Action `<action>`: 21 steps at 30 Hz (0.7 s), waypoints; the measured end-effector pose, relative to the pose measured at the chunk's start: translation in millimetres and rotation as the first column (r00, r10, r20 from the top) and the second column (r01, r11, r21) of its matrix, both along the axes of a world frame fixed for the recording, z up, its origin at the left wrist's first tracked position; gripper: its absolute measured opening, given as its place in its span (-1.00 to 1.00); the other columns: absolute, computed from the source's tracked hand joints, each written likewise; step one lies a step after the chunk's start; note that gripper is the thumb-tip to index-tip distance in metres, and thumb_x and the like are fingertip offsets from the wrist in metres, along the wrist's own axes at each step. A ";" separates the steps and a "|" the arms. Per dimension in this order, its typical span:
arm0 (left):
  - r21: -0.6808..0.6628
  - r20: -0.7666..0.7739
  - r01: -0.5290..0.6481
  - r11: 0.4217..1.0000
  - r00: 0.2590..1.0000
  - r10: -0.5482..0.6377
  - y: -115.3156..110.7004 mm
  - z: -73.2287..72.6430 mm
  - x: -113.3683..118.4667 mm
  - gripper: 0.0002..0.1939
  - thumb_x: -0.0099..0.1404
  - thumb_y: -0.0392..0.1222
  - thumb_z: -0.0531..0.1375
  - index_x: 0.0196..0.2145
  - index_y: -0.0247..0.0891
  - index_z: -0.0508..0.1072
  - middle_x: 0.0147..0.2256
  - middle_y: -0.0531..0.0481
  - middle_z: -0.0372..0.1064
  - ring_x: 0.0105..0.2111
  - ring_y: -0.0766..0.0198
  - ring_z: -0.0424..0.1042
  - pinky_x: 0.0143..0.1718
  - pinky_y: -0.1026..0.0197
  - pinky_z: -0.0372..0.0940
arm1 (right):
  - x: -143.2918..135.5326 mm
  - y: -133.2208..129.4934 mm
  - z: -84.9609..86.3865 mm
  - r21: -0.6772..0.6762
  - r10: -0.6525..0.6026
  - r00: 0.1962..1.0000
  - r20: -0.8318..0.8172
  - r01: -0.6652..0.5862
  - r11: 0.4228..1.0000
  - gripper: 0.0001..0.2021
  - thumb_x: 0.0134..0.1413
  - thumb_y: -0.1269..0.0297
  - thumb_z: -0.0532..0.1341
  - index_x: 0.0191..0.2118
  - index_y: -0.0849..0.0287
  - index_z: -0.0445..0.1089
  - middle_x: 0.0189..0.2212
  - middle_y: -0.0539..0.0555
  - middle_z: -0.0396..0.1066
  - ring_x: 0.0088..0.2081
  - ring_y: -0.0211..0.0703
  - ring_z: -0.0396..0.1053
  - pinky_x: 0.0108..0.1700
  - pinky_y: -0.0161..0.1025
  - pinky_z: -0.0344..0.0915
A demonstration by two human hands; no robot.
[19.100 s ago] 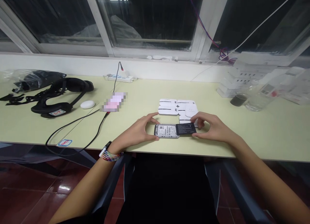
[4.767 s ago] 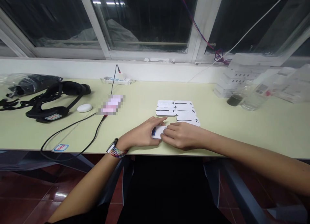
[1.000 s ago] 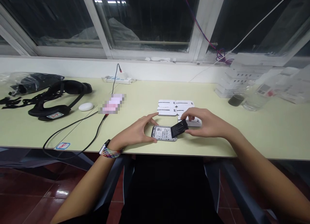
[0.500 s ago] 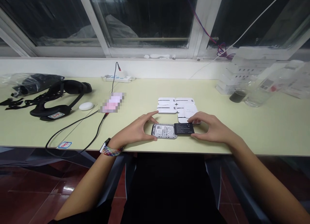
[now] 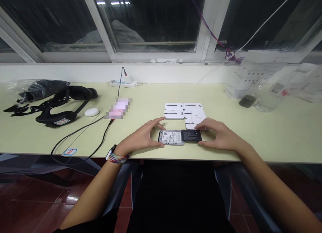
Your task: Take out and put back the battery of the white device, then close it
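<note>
On the table close to its front edge lies a small grey electronic device (image 5: 169,137), its back uncovered to show a white label with printed codes. My left hand (image 5: 141,135) grips the device's left end, thumb at the near corner and fingers on the far side. A thin black rectangular battery (image 5: 191,135) sits at the device's right end, its printed face up and its left edge meeting or slightly overlapping the device. My right hand (image 5: 221,135) holds the battery by its right end between thumb and fingers. Just beyond are several white rounded covers (image 5: 174,114) with dark stripes.
A black headset (image 5: 54,115), a white oval object (image 5: 92,112) and a blurred-out phone (image 5: 118,108) on a black cable lie left. A power strip (image 5: 124,83) is by the wall. White boxes (image 5: 248,80) and a clear bottle (image 5: 266,100) stand right.
The whole view has shifted slightly, everything sitting a little lower. Both hands keep the same hold, and the device and battery stay nearly the same relative to each other.
</note>
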State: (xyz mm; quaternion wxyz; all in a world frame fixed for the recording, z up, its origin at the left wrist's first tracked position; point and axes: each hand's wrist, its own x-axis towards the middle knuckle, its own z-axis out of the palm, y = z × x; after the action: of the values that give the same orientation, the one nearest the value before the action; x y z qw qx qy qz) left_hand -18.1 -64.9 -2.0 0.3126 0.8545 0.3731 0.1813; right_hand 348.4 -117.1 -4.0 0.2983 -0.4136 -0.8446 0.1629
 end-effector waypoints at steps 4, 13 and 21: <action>0.005 0.013 0.003 1.000 1.000 -0.003 0.6 -1.3 -0.5 0.07 0.25 -0.04 0.51 0.54 0.05 0.06 0.19 -0.11 0.51 0.30 -0.13 0.39 0.42 -0.22 0.14 | 0.1 -0.4 0.5 0.003 0.004 1.000 0.001 -0.004 1.000 -0.65 0.13 0.18 0.46 0.03 -0.01 0.51 -0.02 0.11 0.58 -0.03 0.08 0.56 0.02 0.09 0.56; 0.005 -0.001 -0.002 1.000 1.000 0.002 0.9 -1.6 -0.7 0.08 0.24 -0.02 0.52 0.54 0.05 0.05 0.20 -0.10 0.51 0.31 -0.13 0.39 0.41 -0.21 0.16 | 0.6 -1.1 0.7 -0.011 0.005 1.000 0.011 -0.005 1.000 -0.65 0.15 0.19 0.45 0.05 -0.01 0.49 -0.01 0.11 0.57 0.00 0.09 0.55 0.05 0.11 0.56; 0.003 0.009 -0.002 1.000 1.000 0.001 -0.1 -1.1 -0.5 0.08 0.24 -0.01 0.51 0.55 0.04 0.06 0.20 -0.11 0.52 0.31 -0.15 0.39 0.41 -0.24 0.15 | 0.5 -1.7 -0.5 -0.013 -0.002 1.000 0.013 0.002 1.000 -0.64 0.15 0.19 0.45 0.05 -0.03 0.50 0.00 0.12 0.58 0.01 0.11 0.55 0.05 0.13 0.57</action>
State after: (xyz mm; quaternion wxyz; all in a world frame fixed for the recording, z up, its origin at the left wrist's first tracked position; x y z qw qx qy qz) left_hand -18.5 -65.0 -3.1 0.3127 0.8540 0.3721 0.1858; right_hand 348.9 -118.8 -4.5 0.2904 -0.4174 -0.8450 0.1654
